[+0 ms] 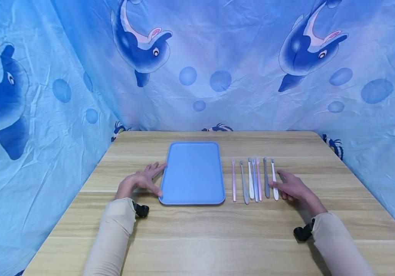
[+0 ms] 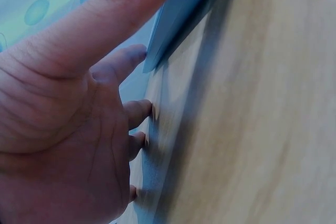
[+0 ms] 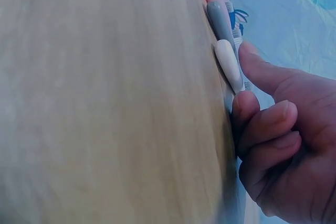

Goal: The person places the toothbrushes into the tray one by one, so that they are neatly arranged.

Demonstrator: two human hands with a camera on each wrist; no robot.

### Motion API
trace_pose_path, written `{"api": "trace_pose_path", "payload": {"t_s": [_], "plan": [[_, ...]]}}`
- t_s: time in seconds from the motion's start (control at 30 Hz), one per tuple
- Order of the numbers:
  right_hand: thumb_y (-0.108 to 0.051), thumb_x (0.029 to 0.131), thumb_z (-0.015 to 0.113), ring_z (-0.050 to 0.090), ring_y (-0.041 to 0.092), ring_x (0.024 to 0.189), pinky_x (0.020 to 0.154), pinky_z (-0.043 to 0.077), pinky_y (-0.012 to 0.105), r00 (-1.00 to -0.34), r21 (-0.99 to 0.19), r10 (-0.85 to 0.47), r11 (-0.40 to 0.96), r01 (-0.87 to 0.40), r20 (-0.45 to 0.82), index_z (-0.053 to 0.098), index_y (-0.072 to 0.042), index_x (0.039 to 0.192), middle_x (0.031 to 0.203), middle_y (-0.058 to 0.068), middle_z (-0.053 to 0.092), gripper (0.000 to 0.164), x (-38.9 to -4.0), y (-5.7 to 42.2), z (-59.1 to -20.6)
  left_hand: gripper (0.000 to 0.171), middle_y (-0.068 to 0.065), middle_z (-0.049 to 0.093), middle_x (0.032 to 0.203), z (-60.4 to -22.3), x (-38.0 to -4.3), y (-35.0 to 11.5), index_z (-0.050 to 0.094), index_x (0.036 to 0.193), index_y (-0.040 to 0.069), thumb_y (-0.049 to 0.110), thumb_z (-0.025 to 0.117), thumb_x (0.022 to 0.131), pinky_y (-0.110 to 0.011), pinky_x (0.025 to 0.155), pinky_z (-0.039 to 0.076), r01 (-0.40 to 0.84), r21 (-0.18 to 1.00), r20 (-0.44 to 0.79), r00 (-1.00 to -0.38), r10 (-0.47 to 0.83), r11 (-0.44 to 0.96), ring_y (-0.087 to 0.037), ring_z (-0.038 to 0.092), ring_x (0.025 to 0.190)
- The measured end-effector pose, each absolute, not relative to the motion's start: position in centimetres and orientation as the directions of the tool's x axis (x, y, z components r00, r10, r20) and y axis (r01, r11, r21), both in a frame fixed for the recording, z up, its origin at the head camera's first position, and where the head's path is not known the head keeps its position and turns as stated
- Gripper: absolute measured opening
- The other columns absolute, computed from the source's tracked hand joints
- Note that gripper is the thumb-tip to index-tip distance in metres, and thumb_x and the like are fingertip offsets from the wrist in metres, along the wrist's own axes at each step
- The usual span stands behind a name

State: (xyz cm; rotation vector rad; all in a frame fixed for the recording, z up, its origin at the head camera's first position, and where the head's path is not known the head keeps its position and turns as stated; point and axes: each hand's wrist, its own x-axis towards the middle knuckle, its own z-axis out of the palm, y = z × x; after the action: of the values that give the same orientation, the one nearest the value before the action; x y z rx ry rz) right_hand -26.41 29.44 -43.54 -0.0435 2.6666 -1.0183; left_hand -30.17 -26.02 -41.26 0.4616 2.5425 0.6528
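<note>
A light blue rectangular tray [image 1: 194, 172] lies flat on the table. My left hand [image 1: 143, 179] is at its left side, fingers spread, with the thumb and index finger touching the rim. To the tray's right, several toothbrushes lie side by side, heads away from me. The rightmost is a white toothbrush [image 1: 274, 180], beside a dark grey toothbrush [image 1: 266, 178]. My right hand [image 1: 291, 186] is at the white one. Its thumb reaches over the handle while the index finger stays on the right side, with a gap between their tips. In the right wrist view, the white handle [image 3: 228, 61] lies beside these fingertips.
A wood-grain table [image 1: 204, 237] carries everything. Further left in the row are a pink toothbrush [image 1: 233, 180] and a grey toothbrush [image 1: 244, 182]. A blue curtain [image 1: 197, 57] with dolphins hangs behind and along both sides.
</note>
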Motion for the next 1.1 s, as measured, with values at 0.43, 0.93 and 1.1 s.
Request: {"api": "trace_pose_path", "payload": {"t_s": [0.43, 0.93, 1.1], "plan": [[-0.047, 0.099, 0.057, 0.048, 0.01, 0.043, 0.041, 0.041, 0.024, -0.955, -0.627, -0.113, 0.774, 0.089, -0.275, 0.006, 0.003, 0.159, 0.055, 0.001, 0.058, 0.093, -26.4, 29.48, -43.46, 0.131, -0.026, -0.008, 0.168, -41.26, -30.23, -25.76, 0.006, 0.163, 0.018, 0.055, 0.088, 0.067, -0.082, 0.112, -0.004, 0.203, 0.517, -0.353, -0.834, 0.423, 0.832, -0.053, -0.012, 0.153], [-0.035, 0.105, 0.051, 0.051, 0.011, 0.043, 0.041, 0.044, 0.025, -0.943, -0.66, -0.136, 0.744, 0.105, -0.303, -0.001, -0.003, 0.16, 0.056, 0.002, 0.06, 0.083, -26.5, 29.3, -43.91, 0.131, -0.026, -0.009, 0.167, -41.26, -29.95, -26.04, 0.006, 0.163, 0.019, 0.059, 0.086, 0.066, -0.082, 0.112, -0.007, 0.217, 0.531, -0.342, -0.829, 0.442, 0.819, -0.052, -0.014, 0.152], [-0.031, 0.105, 0.049, 0.051, 0.011, 0.042, 0.041, 0.044, 0.024, -0.946, -0.664, -0.137, 0.741, 0.099, -0.295, -0.001, -0.003, 0.161, 0.056, 0.002, 0.059, 0.08, -26.58, 29.33, -43.99, 0.132, -0.026, -0.011, 0.167, -41.23, -29.88, -26.18, 0.005, 0.163, 0.021, 0.061, 0.085, 0.066, -0.081, 0.112, -0.009, 0.212, 0.538, -0.344, -0.828, 0.442, 0.816, -0.052, -0.016, 0.152]]}}
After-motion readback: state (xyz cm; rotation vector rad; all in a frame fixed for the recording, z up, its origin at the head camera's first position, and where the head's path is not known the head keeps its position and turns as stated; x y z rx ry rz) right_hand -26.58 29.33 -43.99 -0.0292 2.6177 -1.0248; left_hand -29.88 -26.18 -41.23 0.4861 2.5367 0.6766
